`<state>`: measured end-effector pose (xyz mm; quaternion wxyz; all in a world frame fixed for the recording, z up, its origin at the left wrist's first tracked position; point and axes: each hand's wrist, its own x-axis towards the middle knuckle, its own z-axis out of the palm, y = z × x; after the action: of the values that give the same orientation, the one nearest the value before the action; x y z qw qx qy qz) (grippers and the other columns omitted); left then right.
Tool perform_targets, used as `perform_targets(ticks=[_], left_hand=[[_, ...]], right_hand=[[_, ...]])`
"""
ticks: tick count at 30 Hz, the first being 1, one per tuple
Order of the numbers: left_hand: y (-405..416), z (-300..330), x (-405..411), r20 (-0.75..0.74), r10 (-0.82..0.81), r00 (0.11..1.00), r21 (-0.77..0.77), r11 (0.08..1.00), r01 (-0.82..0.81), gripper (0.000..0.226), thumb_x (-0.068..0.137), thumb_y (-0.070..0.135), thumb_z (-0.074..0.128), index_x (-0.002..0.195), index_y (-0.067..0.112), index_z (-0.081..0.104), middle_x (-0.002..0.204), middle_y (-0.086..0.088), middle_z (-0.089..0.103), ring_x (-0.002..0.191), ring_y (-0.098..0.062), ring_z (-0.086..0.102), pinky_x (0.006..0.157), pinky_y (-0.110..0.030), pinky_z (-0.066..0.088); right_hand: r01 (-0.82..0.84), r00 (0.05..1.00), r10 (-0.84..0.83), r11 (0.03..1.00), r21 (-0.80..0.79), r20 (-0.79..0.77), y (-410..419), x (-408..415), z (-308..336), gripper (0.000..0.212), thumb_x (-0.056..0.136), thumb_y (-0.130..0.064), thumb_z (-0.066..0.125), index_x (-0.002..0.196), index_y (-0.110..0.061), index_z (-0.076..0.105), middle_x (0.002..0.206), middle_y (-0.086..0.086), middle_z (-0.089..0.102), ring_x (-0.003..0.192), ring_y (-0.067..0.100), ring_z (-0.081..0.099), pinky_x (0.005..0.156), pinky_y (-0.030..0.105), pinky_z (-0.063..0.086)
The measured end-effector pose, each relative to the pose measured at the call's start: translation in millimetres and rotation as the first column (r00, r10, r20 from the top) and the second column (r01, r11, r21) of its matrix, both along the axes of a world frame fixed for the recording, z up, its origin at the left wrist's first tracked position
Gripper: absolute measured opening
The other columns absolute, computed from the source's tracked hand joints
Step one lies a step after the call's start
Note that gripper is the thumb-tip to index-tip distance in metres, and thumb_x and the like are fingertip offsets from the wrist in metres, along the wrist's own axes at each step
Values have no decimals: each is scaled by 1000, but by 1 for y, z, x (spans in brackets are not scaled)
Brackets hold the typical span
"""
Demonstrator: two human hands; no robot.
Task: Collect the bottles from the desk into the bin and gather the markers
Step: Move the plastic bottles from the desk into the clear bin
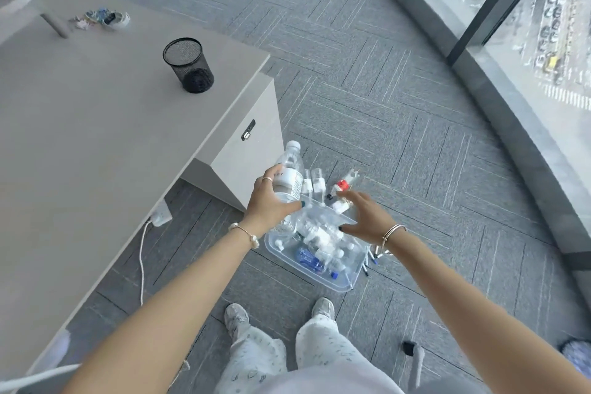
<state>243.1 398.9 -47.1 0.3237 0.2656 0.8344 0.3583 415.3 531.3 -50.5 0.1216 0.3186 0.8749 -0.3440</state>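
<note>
Clear bottle [287, 174] is gripped by the left hand [271, 201] over the bin [343, 281]; right hand [367, 217] spread wide, holding nothing.

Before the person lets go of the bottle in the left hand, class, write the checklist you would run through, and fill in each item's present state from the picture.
1. Left hand grips the water bottle firmly: ok.
2. Bottle is over the clear bin: ok, it hangs above the bin's far end.
3. Bin has room: cannot tell; bottles already lie piled inside.
4. Right hand is free to steady things: ok, open and holding nothing, above the bin.
5. Bottles on the floor beyond the bin are collected: not ok.
6. Markers are gathered: not ok, they lie on the floor beside the bin, not in the mesh cup.
</note>
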Motion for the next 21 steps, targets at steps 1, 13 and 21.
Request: perform_targets(ticks=[1, 13, 21], left_hand=[[2, -2, 4, 11, -11, 1000, -2, 1000, 11, 89, 63, 23, 82, 138, 24, 34, 126, -8, 43, 114, -20, 48, 100, -38, 44], [20, -23, 30, 42, -278, 960, -192, 940, 281, 117, 47, 40, 84, 144, 34, 19, 138, -5, 49, 118, -24, 52, 99, -42, 46], [32, -33, 35, -14, -461, 887, -157, 877, 453, 110, 56, 27, 87, 145, 27, 23, 152, -3, 31, 137, -23, 33, 111, -36, 31]], right_hand=[[7, 1000, -7, 1000, 3, 3, 5, 4, 0, 70, 75, -25, 69, 135, -25, 34, 137, 8, 44, 117, 26, 50, 97, 37, 42], [79, 995, -79, 997, 10, -62, 27, 41, 16, 62, 77, -22, 67, 132, -22, 37, 134, 5, 46, 118, 21, 49, 99, 32, 40], [143, 987, -142, 990, 8, -76, 27, 60, 20, 58, 77, -18, 67, 128, -24, 40, 132, 5, 48, 106, 21, 55, 93, 31, 45]])
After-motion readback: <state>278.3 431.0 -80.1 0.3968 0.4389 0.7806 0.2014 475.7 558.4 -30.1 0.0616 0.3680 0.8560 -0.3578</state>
